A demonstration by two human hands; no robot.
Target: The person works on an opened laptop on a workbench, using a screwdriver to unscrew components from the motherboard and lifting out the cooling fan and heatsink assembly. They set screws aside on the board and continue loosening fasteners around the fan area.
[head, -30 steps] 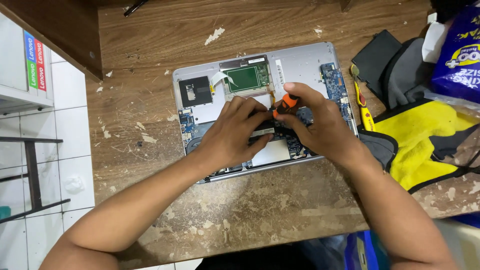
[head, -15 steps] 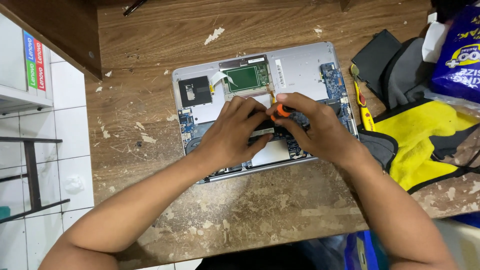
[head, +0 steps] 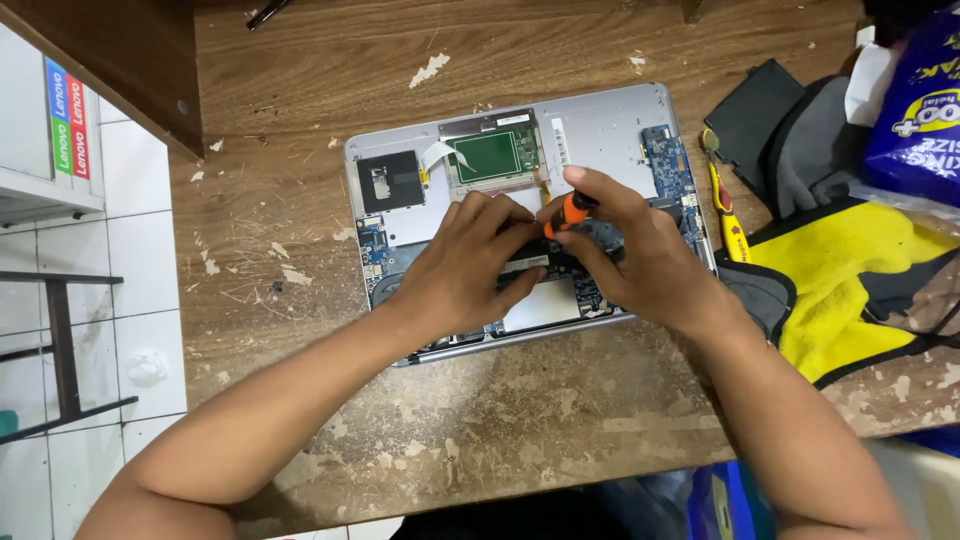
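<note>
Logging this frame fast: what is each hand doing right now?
Left hand: fingers bent, pressing on the opened laptop, holding nothing visible.
Right hand: closed on the orange screwdriver.

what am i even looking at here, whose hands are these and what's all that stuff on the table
This is one picture from a camera worn on a person's head, looking down at their own two bare hands; there is no robot. On a worn wooden table lies an opened laptop with its back cover off, so the circuit boards and a green board near the top are exposed. The right hand grips a small orange-handled screwdriver, tip pointed down into the laptop's middle. The left hand rests beside it, fingers on the parts there. To the right lie a yellow-handled tool, a yellow and black cloth, a dark flat piece and a blue packet.
</note>
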